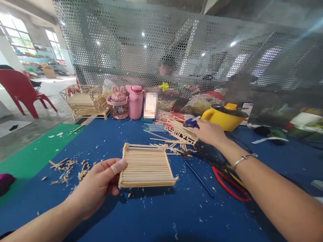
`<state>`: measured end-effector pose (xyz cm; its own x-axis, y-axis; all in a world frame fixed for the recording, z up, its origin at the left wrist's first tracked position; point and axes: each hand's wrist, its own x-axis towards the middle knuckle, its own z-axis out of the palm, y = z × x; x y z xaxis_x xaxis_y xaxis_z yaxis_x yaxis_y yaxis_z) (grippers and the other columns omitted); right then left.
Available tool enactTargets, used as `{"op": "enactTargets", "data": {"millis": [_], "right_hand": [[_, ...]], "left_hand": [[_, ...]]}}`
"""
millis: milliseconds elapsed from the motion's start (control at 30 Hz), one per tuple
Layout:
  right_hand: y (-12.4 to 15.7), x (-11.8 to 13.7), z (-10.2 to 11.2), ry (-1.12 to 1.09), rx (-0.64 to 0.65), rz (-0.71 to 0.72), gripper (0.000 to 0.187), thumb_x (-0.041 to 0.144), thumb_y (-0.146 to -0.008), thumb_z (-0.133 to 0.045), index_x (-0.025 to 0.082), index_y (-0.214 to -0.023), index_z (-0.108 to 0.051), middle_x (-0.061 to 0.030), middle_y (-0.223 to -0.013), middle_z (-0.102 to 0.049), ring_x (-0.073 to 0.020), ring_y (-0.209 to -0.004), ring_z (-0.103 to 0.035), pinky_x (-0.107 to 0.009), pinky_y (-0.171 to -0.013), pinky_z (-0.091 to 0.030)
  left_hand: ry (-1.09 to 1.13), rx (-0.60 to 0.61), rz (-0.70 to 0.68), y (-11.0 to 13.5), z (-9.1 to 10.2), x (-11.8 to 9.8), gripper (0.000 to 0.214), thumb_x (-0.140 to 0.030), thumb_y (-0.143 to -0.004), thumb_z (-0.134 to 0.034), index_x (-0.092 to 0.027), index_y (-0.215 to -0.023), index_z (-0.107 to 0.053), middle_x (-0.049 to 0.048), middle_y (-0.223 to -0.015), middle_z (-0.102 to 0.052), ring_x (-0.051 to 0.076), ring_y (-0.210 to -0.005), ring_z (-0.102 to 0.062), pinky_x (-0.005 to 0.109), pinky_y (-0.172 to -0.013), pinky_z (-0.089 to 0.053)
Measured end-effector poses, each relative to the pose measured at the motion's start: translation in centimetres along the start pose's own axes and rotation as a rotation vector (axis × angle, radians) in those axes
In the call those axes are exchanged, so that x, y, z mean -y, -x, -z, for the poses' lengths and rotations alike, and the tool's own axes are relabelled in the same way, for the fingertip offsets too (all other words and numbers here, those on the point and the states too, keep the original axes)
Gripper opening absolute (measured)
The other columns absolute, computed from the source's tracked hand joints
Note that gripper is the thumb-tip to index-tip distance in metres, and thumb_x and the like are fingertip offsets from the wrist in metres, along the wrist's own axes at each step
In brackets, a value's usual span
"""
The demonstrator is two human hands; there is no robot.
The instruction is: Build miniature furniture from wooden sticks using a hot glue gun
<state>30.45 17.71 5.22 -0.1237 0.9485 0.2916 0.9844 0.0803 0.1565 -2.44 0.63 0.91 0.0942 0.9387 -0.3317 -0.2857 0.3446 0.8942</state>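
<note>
My left hand [101, 176] pinches the left edge of a small rectangular panel of thin wooden sticks [146, 166], thumb on top, held just over the blue table. The panel has a raised stick frame, with stubs at its corners. Farther off on the right, my right hand [210, 132] is closed round a blue glue gun [191, 123] with a pale glue stick poking out; the hand hides part of it. Beside the gun lies a lattice-sided wooden stick piece [180, 131]. Loose sticks [176, 147] are scattered below it.
A blue-handled tool [199, 178] and a red-handled tool [230, 190] lie right of the panel. Wood scraps [67, 169] litter the left. Behind stand a stick-built model [85, 101], pink bottle [135, 102], pink jar [119, 106] and yellow pot [224, 117], before a perforated screen [141, 50].
</note>
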Motion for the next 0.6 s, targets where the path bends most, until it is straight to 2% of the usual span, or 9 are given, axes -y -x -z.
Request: {"op": "enactTargets", "data": {"millis": [133,233,367,433,467,500,600], "right_hand": [[-1.1,1.1,-0.6,0.015,0.056,0.026,0.049,0.026,-0.086,-0.037,0.011,-0.132,-0.046,-0.0224,-0.117,-0.062,-0.0337,-0.101,-0.06,-0.046,-0.081,-0.044],[-0.9,1.5,0.1,0.014,0.072,0.033,0.053,0.027,-0.084,-0.04,0.013,-0.136,-0.042,-0.0214,-0.12,-0.061,-0.035,-0.103,-0.059,-0.048,-0.082,-0.044],[2.1,2.2,3.0,0.019,-0.009,0.014,0.05,0.025,-0.079,-0.049,0.01,-0.127,-0.052,-0.0218,-0.118,-0.06,-0.0379,-0.108,-0.054,-0.051,-0.087,-0.042],[4.5,2.9,4.3,-0.046,-0.084,0.013,0.041,0.025,-0.083,-0.044,0.014,-0.121,-0.057,-0.0169,-0.115,-0.062,-0.0325,-0.106,-0.056,-0.046,-0.089,-0.042],[5.8,3.4,4.6,-0.238,-0.129,-0.006,0.038,0.028,-0.085,-0.043,0.016,-0.117,-0.06,-0.0136,-0.107,-0.066,-0.028,-0.096,-0.06,-0.042,-0.085,-0.045],[7.0,3.9,4.6,-0.448,-0.071,0.008,0.037,0.033,-0.086,-0.045,0.017,-0.115,-0.061,-0.0112,-0.101,-0.067,-0.0241,-0.085,-0.062,-0.039,-0.079,-0.048],[9.8,5.9,3.2,-0.975,0.301,0.185,0.05,0.037,-0.081,-0.055,0.02,-0.128,-0.052,-0.009,-0.11,-0.066,-0.0165,-0.072,-0.061,-0.034,-0.07,-0.052]], "left_hand": [[0.009,0.005,0.012,-0.1,0.1,0.0,0.03,-0.042,-0.071,-0.074,-0.015,-0.084,-0.071,-0.0031,-0.058,-0.055,0.005,-0.047,-0.046,0.012,-0.037,-0.037],[0.006,0.016,0.002,-0.2,0.2,0.2,0.03,-0.043,-0.071,-0.073,-0.016,-0.085,-0.071,-0.0024,-0.06,-0.056,0.006,-0.048,-0.046,0.012,-0.037,-0.036],[-0.052,0.051,-0.051,-0.5,0.6,0.3,0.032,-0.044,-0.075,-0.069,-0.016,-0.09,-0.071,-0.0008,-0.063,-0.058,0.006,-0.05,-0.046,0.013,-0.04,-0.037],[-0.095,0.069,-0.085,-0.7,0.8,0.2,0.035,-0.045,-0.078,-0.067,-0.015,-0.095,-0.07,0.001,-0.067,-0.061,0.007,-0.052,-0.046,0.014,-0.042,-0.038],[-0.118,0.08,-0.102,-0.9,0.9,0.2,0.037,-0.045,-0.078,-0.065,-0.015,-0.098,-0.07,0.0019,-0.07,-0.062,0.007,-0.053,-0.046,0.014,-0.043,-0.039],[-0.14,0.093,-0.121,-1.0,1.0,0.1,0.038,-0.046,-0.079,-0.065,-0.015,-0.101,-0.069,0.0025,-0.072,-0.064,0.007,-0.054,-0.047,0.014,-0.044,-0.039],[-0.224,0.101,-0.189,-1.4,1.3,0.1,0.043,-0.049,-0.078,-0.064,-0.016,-0.104,-0.069,0.0033,-0.075,-0.067,0.008,-0.057,-0.05,0.016,-0.048,-0.042]]}}
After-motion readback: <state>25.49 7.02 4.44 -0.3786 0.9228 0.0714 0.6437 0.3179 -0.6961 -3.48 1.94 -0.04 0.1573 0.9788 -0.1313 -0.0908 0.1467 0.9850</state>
